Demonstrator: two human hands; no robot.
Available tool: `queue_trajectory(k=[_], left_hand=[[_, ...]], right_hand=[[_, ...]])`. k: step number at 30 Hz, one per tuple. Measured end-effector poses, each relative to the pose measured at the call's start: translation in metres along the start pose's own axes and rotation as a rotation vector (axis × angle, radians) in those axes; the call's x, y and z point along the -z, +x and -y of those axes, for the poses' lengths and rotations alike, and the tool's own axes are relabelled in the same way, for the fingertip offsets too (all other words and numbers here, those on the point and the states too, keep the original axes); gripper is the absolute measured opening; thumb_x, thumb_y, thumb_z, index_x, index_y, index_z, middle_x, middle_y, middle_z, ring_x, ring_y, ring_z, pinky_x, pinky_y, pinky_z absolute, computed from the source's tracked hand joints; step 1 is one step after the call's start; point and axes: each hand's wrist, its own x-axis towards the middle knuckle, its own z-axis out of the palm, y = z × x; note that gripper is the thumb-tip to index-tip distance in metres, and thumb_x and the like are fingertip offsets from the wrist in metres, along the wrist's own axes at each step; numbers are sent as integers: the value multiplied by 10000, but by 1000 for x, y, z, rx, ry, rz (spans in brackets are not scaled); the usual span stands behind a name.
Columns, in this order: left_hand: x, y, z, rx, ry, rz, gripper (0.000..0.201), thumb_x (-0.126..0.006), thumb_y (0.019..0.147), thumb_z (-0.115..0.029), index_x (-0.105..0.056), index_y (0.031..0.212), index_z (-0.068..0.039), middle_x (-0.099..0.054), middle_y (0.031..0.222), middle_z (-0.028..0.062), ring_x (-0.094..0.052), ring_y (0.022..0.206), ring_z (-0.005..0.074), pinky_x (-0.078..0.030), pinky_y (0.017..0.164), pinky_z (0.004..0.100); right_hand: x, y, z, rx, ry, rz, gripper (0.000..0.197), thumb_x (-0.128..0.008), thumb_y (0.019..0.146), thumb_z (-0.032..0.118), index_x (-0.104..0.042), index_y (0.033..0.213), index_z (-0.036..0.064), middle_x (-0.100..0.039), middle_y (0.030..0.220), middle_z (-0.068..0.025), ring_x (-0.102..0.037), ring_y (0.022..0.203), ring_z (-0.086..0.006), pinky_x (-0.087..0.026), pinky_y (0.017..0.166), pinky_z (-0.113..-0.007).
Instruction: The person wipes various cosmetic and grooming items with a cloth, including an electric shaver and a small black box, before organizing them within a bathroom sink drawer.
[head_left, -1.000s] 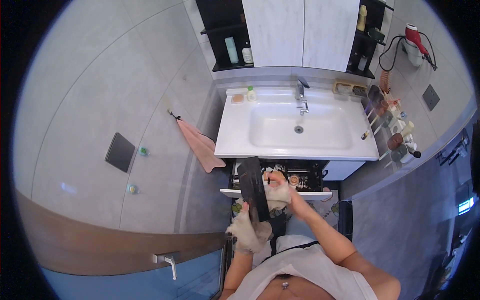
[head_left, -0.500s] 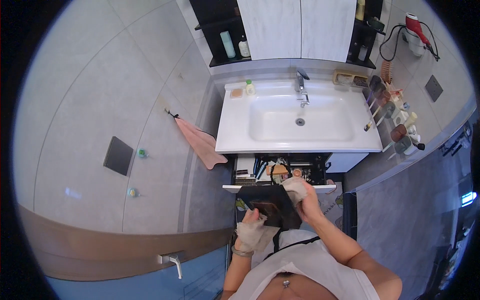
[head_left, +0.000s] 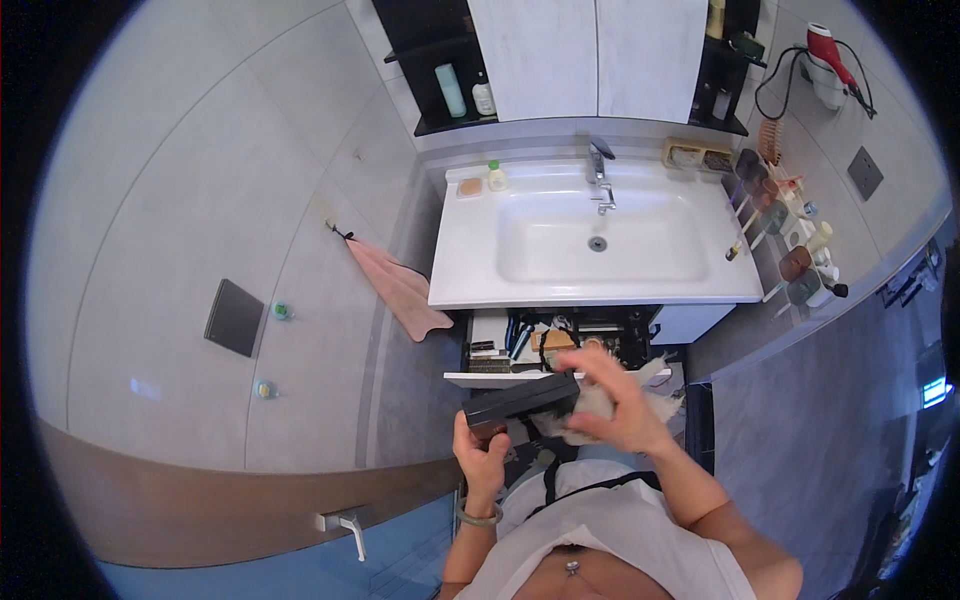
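My left hand [head_left: 482,458] is closed around the left end of a flat black box [head_left: 520,398], which is tilted with its narrow side showing. The box is in front of the open drawer [head_left: 465,379] under the washbasin. A crumpled off-white cloth [head_left: 662,402] is in my right hand [head_left: 628,412], spreading out behind the palm and between thumb and forefinger. The thumb and forefinger of that hand are apart, close to the right end of the box. Its other fingers are mostly hidden, and some of the hand is blurred.
Inside the drawer are blue pens or brushes [head_left: 520,338], a tan box [head_left: 551,341] and small items. Above is a white basin [head_left: 600,270] with a chrome tap [head_left: 600,165]. A pink towel [head_left: 395,285] hangs at left; cups [head_left: 795,263] line the right wall.
The box has turned from showing its broad dark face to its narrow side. Cloth no longer covers my left hand; it now hangs at my right hand, whose thumb and forefinger have spread.
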Motion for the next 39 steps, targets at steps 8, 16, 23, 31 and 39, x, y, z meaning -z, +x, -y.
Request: queue_trajectory(k=[8,16,23,31,39], left_hand=[[2,-12,-4,-101,118,16,484,-738,833,-233,-460,1155,-2,-622,887,31,-590,766,87,-478,678,220],[-15,3,-13,228,115,-116,243,-504,986,-198,-518,1122,4,-565,977,32,-483,888,89,-415,810,229],[-18,-4,11,217,35,-13,394,-406,1018,-171,-383,1359,27,-455,1350,106,-440,1220,165,-373,993,298],[-1,-26,18,143,283,-9,366,-440,1000,-166,-395,1291,50,-509,1193,145,-490,1057,196,-395,925,316],[-11,-21,-7,183,69,-267,279,-442,1010,-217,-456,1178,6,-518,1034,32,-454,926,110,-394,848,249]], right_hand=[[-17,-7,2,-65,35,22,395,-645,847,67,-567,1232,27,-649,936,-81,-606,828,-161,-464,785,-264],[-21,3,-16,-334,196,-319,332,-542,919,189,-548,1201,13,-568,1077,-102,-546,981,-189,-423,897,-304],[-61,11,-24,261,-405,9,489,-562,805,31,-484,1288,17,-518,1285,-145,-482,1189,-308,-375,1012,-386],[-75,17,-30,242,-268,-121,411,-575,775,-76,-654,1146,80,-650,1177,-77,-519,1229,-323,-315,1053,-478],[-61,19,-51,-272,360,-674,336,-600,887,15,-566,1215,-45,-632,1082,-75,-578,924,-93,-477,781,-218]])
